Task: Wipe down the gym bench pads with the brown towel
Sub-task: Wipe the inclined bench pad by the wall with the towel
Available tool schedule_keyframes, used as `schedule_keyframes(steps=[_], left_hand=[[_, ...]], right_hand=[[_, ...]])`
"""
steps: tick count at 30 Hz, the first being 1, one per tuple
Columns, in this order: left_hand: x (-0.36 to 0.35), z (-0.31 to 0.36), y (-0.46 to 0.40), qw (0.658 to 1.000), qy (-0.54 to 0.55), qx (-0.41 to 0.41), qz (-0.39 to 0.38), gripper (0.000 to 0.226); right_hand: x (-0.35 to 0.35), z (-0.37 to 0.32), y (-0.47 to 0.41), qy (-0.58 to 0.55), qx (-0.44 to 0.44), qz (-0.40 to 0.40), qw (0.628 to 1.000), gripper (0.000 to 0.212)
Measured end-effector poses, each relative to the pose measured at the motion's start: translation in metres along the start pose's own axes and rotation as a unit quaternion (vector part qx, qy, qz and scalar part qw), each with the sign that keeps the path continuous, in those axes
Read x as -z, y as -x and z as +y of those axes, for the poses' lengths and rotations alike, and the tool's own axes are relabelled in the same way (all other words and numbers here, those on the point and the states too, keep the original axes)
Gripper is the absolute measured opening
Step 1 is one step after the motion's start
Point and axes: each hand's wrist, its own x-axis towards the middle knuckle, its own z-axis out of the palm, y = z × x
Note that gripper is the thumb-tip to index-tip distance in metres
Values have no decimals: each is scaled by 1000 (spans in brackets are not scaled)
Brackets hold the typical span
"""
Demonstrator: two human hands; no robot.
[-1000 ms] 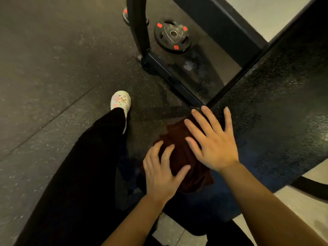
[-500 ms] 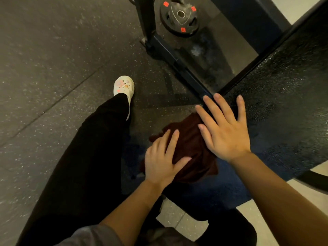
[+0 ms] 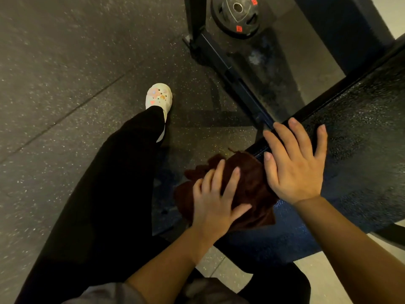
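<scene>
The brown towel [image 3: 252, 183] lies bunched on the left edge of the black bench pad [image 3: 361, 132], part of it hanging over the side. My left hand [image 3: 217, 200] presses flat on the towel's near left part with fingers spread. My right hand [image 3: 293, 165] lies flat with straight fingers, palm on the towel's right edge and fingertips on the pad's rim. The towel's middle is hidden under both hands.
A black steel frame bar [image 3: 232, 71] runs along the floor beside the bench. A weight plate [image 3: 236, 16] with red marks lies at the top. My black-trousered leg and white clog [image 3: 158, 96] stand on the speckled rubber floor [image 3: 65, 84] at left.
Both hands have slid with the towel further up along the pad's left edge. More of the towel now hangs over the side.
</scene>
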Motion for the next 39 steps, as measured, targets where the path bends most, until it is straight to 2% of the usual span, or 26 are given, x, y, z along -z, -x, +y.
schedule_keyframes(steps=[4,9,15,18,23,27,30,33,36,39], left_hand=[[0,17,-25,1000,18,-6,-18,79],[-1,-13,3,999,7,-13,-39,68],[-3,-38,39,997,-11,15,-76,93],[-2,-34,40,997,4,21,-76,95],[2,-21,26,996,9,29,-78,91],[9,1,0,996,26,7,-80,78],[14,12,-29,996,38,-31,-71,72],[16,25,-53,994,16,-76,-74,80],[15,39,-72,993,-10,-104,-53,80],[14,71,-99,990,-54,-122,-45,75]], right_hand=[[-1,2,0,4,4,-10,1000,41],[0,0,-1,16,1,-8,1000,43],[-2,0,-1,21,2,-11,1000,41],[-2,0,2,23,4,-16,1000,41],[-1,-1,1,19,2,-21,1000,42],[2,-2,2,0,9,-30,1000,44],[8,-2,0,-84,-1,-6,996,42],[22,4,5,-182,-78,55,979,38],[33,19,29,-161,-192,109,962,39],[38,32,59,-177,-329,121,920,43]])
